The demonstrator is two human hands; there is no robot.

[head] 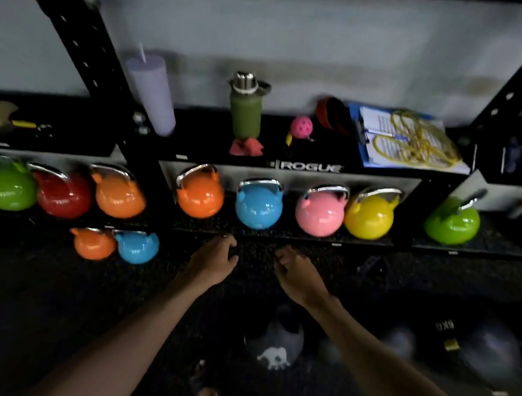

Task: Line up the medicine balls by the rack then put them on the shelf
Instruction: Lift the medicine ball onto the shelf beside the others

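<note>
Dark medicine balls lie blurred on the floor at lower right: one with a white logo (276, 342) below my forearms, a larger one (488, 357) at the right, and a smaller one (400, 341) between them. My left hand (212, 260) and my right hand (295, 276) reach forward side by side over the dark floor, just in front of the black rack (307, 167). Both have loosely curled fingers and hold nothing. Neither hand touches a ball.
Coloured kettlebells line the rack's lower shelf, among them an orange one (199, 194), a blue one (258, 206), a pink one (319, 214) and a yellow one (369, 216). Two small kettlebells (115, 246) sit on the floor. A green bottle (245, 111), a lilac tumbler (150, 91) and a clipboard (408, 141) stand above.
</note>
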